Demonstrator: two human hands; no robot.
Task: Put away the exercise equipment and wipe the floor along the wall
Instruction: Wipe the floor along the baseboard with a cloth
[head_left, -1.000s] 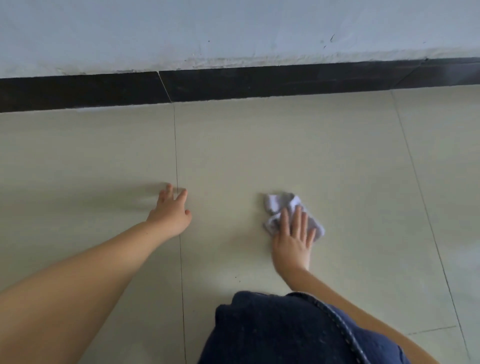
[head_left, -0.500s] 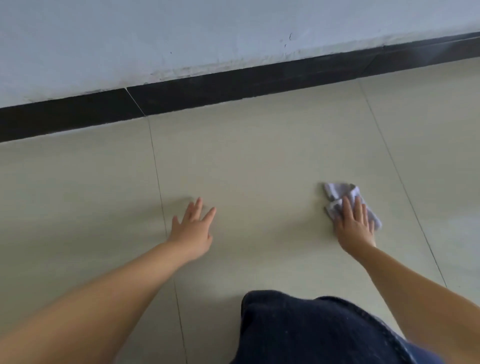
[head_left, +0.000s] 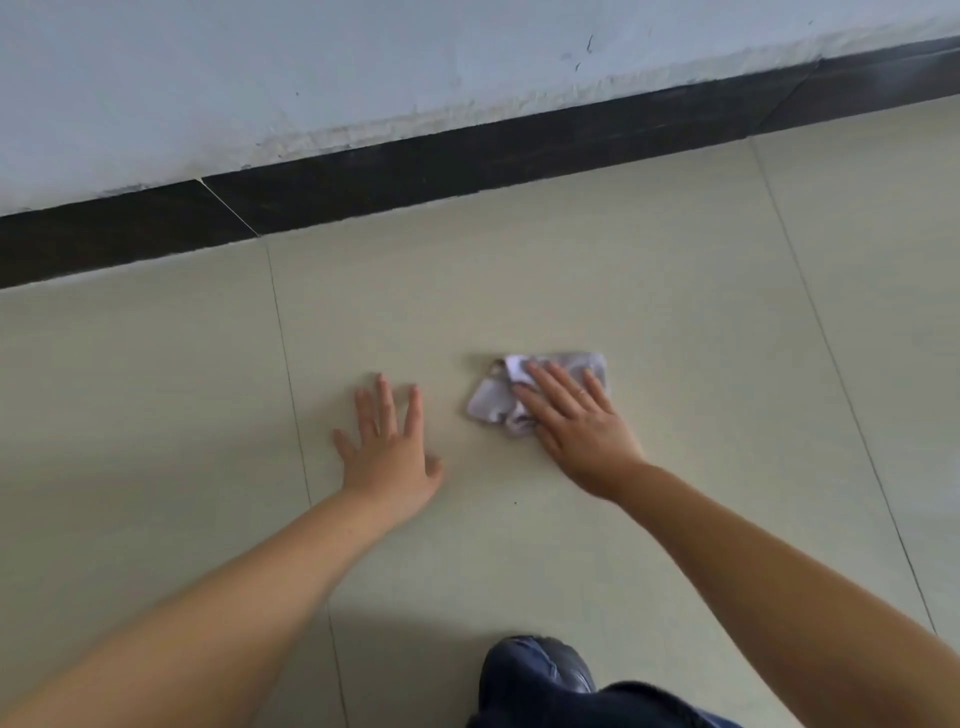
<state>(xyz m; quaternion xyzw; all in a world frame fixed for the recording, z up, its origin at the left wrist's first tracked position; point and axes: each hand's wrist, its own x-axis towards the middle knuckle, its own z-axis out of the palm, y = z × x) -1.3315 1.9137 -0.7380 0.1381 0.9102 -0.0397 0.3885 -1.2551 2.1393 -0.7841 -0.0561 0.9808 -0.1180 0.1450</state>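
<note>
My right hand (head_left: 576, 423) lies flat on the cloth (head_left: 519, 395), fingers straight and slightly spread, pressing it onto the floor (head_left: 649, 291); grip not curled, nothing pinched, palm down, thin ring on one finger. Right forearm runs in from the lower right corner. My left hand (head_left: 387, 447) is flat on the bare floor just left of the cloth, not touching it, fingers splayed wide, thumb out to the right, holding nothing; left forearm comes in from the lower left. Cloth is pale lilac-white, crumpled, partly under my right fingers, sticking out to the left and beyond the fingertips. It sits on a beige tile, near the middle of the view, well short of the dark skirting (head_left: 467, 156). White wall (head_left: 311, 67) above the skirting, paint scuffed and chipped along its lower edge. Thin grout lines cross the floor, one just left of my left hand, another off to the right. My knee in dark denim (head_left: 540, 675) shows at the bottom edge. No writing or labels readable anywhere.
</note>
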